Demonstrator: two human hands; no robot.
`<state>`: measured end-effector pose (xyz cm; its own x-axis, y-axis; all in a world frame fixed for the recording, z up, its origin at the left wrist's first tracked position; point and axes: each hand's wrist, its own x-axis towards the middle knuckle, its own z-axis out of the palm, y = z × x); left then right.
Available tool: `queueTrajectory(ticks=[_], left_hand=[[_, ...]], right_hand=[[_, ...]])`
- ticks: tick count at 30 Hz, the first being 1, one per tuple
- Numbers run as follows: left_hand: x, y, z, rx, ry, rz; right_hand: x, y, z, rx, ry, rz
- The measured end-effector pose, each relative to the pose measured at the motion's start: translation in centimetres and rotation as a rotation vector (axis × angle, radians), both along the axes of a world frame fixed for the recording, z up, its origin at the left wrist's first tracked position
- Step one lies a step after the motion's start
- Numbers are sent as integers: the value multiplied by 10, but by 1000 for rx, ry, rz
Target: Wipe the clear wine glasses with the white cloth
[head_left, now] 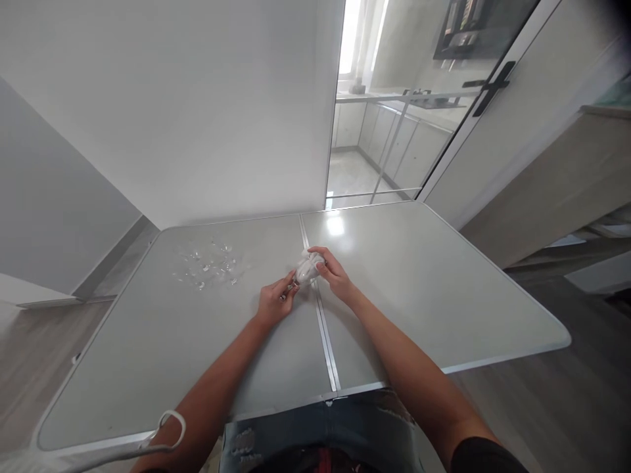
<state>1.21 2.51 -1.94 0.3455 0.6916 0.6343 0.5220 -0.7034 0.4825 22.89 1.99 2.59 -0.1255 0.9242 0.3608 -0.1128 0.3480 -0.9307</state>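
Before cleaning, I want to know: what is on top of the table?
Small clear pieces lie on the table at left. The right hand holds a white bundle near the seam; the left hand touches it. What the hands and bundle cover cannot be seen.

Ahead of me, a pale wall (197, 118) fills the upper left of the frame. At upper right I see a glass door (406, 108) with a black handle (494, 88), white cabinets (394, 136) showing through it. Dark floor (522, 397) lies lower right.
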Motion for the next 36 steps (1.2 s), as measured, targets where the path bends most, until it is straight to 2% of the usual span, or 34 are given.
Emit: queueTrajectory(ticks=[3, 8, 10, 12, 14, 17, 19, 21, 23, 26, 28, 30, 32, 34, 36], left_hand=[[1, -2, 5, -62, -32, -18], [2, -5, 12, -196, -185, -6], [2, -5, 12, -269, -305, -10], [2, -5, 11, -343, -434, -53], [3, -5, 9, -411, -540, -132], [6, -4, 9, -539, -608, -237], [8, -3, 10, -627, -615, -251], [9, -3, 13, -683, -630, -235], [10, -3, 17, -719, -645, -220], [11, -3, 20, -751, -653, -213], [10, -3, 19, -740, -612, -196], [7, -2, 16, -647, -525, -115], [4, 0, 12, -521, -446, -15], [1, 1, 9, -411, -383, 51], [-1, 1, 8, -299, -281, 68]], right_hand=[[2, -1, 3, -92, 117, -6], [11, 9, 1, -158, 438, -305], [10, 14, -4, -228, 512, -346], [2, 15, -9, -326, 564, -318], [-11, 13, -11, -379, 600, -221], [-31, 4, -4, -357, 576, 17], [-42, -3, 3, -319, 536, 118], [-47, -8, 8, -288, 502, 132], [-50, -11, 5, -252, 468, 77], [-48, -15, -5, -136, 293, -69], [-42, -16, -9, 35, 16, -154], [-35, -17, -7, 257, -343, -155], [-30, -16, -2, 454, -646, -92], [-26, -14, 4, 556, -814, -49], [-25, -12, 7, 559, -850, -77]])
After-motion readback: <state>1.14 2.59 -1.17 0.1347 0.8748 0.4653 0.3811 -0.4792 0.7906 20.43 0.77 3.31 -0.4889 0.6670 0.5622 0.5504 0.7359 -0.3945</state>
